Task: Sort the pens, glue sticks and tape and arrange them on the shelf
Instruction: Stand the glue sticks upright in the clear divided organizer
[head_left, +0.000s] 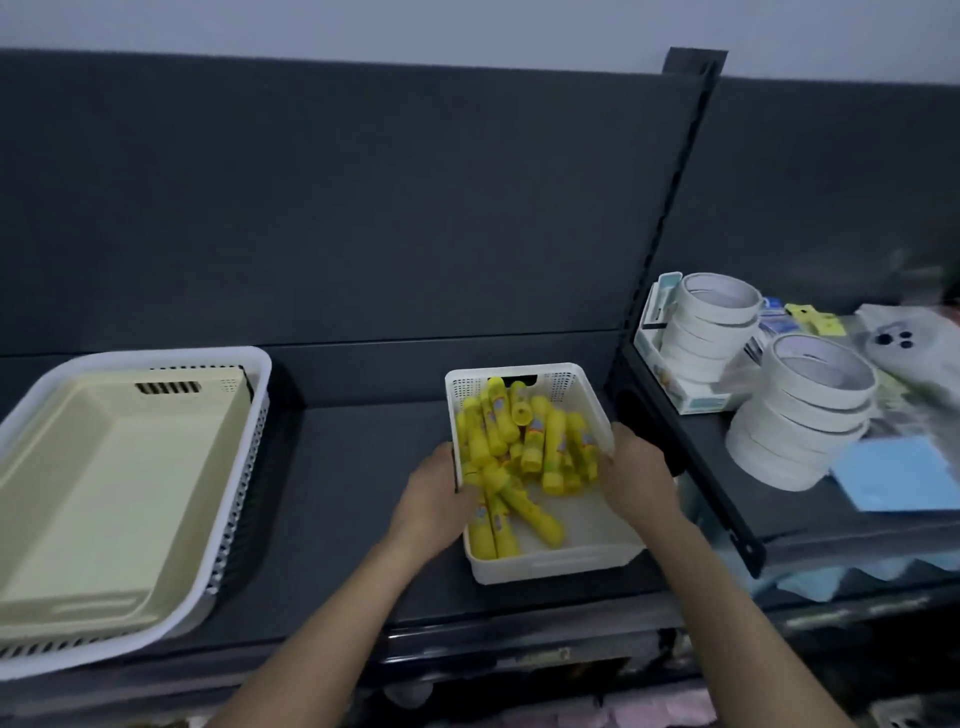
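Note:
A small white basket (550, 566) full of several yellow glue sticks (519, 441) rests on the dark shelf (353, 467). My left hand (434, 496) grips the basket's left wall and my right hand (636, 470) grips its right wall. Two stacks of white tape rolls stand on the neighbouring shelf to the right, the rear stack (711, 322) and the front stack (805, 405). No pens show in this view.
At the left a cream tray (104, 493) sits inside a larger white basket (244, 483). A metal upright (670, 218) separates the two shelves. A blue pad (904, 473), small packets (810, 317) and a plastic bag (914, 343) lie by the tape.

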